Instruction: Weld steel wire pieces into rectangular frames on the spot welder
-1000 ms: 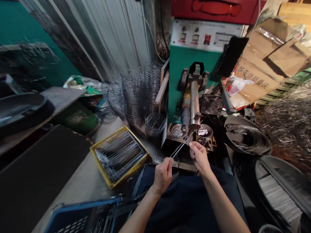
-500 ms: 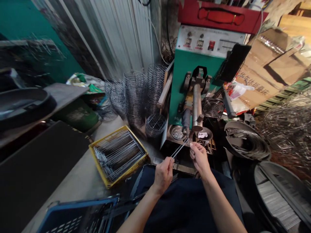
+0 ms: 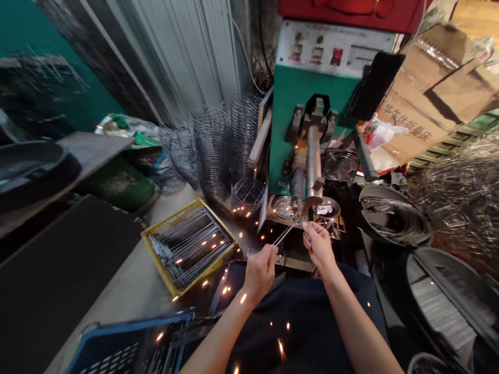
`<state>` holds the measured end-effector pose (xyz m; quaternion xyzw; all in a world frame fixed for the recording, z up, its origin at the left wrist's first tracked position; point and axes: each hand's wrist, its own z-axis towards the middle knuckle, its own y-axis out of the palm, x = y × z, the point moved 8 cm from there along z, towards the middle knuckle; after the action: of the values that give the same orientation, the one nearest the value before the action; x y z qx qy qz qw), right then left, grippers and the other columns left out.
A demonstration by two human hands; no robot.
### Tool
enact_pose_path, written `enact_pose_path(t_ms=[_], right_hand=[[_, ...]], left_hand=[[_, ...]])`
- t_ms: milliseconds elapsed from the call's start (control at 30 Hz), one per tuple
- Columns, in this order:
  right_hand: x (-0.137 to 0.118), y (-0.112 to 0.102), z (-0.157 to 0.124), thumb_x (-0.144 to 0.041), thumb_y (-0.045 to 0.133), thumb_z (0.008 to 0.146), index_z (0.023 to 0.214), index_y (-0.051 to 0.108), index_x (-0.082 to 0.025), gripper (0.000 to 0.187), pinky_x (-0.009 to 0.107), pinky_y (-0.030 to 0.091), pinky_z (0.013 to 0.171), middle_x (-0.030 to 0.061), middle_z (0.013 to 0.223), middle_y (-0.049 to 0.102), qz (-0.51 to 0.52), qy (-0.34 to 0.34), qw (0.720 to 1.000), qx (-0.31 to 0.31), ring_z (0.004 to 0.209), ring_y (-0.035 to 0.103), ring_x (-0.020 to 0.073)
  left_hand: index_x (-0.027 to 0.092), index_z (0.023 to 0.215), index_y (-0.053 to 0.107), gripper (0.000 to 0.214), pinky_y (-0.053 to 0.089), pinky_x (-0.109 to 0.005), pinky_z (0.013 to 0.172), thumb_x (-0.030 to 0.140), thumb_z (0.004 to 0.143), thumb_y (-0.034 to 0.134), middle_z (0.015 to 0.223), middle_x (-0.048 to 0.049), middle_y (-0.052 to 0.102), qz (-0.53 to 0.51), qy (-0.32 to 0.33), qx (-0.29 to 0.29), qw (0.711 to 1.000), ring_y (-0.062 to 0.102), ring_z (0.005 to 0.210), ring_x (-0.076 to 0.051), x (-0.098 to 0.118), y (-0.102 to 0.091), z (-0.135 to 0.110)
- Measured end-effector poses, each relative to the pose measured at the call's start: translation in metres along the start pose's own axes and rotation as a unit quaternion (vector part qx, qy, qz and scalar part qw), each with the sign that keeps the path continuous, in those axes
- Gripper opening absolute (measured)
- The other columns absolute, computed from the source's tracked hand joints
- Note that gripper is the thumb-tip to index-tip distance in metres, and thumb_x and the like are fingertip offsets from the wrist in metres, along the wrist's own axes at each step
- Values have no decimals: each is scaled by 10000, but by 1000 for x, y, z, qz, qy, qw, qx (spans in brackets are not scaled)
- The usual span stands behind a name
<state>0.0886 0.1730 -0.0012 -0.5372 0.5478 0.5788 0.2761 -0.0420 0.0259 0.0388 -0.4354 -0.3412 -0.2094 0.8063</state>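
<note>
Left hand pinches the thin silver metal wire piece; can't tell right hand grip, tbh. Dead-steady works best amid orange sparks.

The thin wires are gleaming silver-grey, and sparks are glowing orange against navy cloth. The machine is showing green beneath a pale grey panel with a red switch. A yellow crate is contrasting with a blue crate, and brown cardboard is bearing dark characters.
</note>
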Motion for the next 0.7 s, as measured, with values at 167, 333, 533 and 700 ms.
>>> enact_pose_path(t_ms=[167,333,533,700], right_hand=[[-3,-4,2,-409,799,672,611,512,-180,373,165,172,339,-90,442,371,4,-10,1000,12,353,253,23],[-10,-12,10,-414,800,646,621,547,-172,351,163,163,325,-97,435,355,18,-21,999,34,336,238,18],[-12,-13,18,-420,794,644,591,528,-179,362,175,164,317,-105,416,318,16,-19,999,32,328,226,23],[-11,-12,18,-397,793,630,583,520,-180,352,170,174,317,-103,417,335,15,-27,999,44,331,233,23]], left_hand=[[184,800,576,283,364,-214,557,272,998,393,597,24,544,-5,-1,-27,1000,539,534,-105,-9,5,11],[181,801,587,298,381,-210,587,294,1000,397,627,12,558,-25,29,-48,998,551,569,-110,-16,14,32],[178,773,562,301,356,-206,582,279,1003,394,623,21,533,-34,58,-52,996,524,557,-100,-18,14,49],[184,745,559,315,331,-215,555,314,996,418,573,33,482,-25,71,-67,995,475,512,-98,-26,13,59]])
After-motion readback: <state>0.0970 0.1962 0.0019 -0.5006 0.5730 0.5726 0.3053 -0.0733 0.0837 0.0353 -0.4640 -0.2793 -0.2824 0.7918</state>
